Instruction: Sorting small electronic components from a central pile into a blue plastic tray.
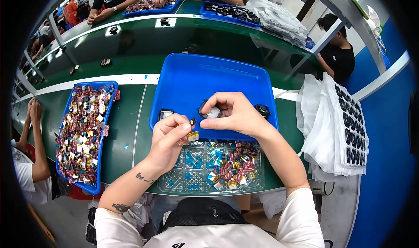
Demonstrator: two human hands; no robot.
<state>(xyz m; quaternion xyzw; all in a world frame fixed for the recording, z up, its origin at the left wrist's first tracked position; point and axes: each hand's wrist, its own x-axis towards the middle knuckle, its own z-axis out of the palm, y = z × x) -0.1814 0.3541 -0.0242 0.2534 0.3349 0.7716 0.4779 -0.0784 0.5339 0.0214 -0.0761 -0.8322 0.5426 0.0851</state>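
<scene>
One black-rimmed casing (213, 113) in right grip (238, 111)

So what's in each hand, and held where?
Right hand: black case, by its rim. Left hand: yellow battery piece; exact grip point hidden.

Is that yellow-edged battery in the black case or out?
Out: the battery hangs at the left hand, apart from the black case the right hand holds.

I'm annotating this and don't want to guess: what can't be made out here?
All in the head view:
- Dark-rimmed piece: its right side, hidden by the right hand.
- Silver-and-yellow piece: how it is gripped, hidden by the left hand.
- Heaped small boards: too small and jumbled to count.
- Far-left co-worker: partly cut off by the dark rim.
</scene>
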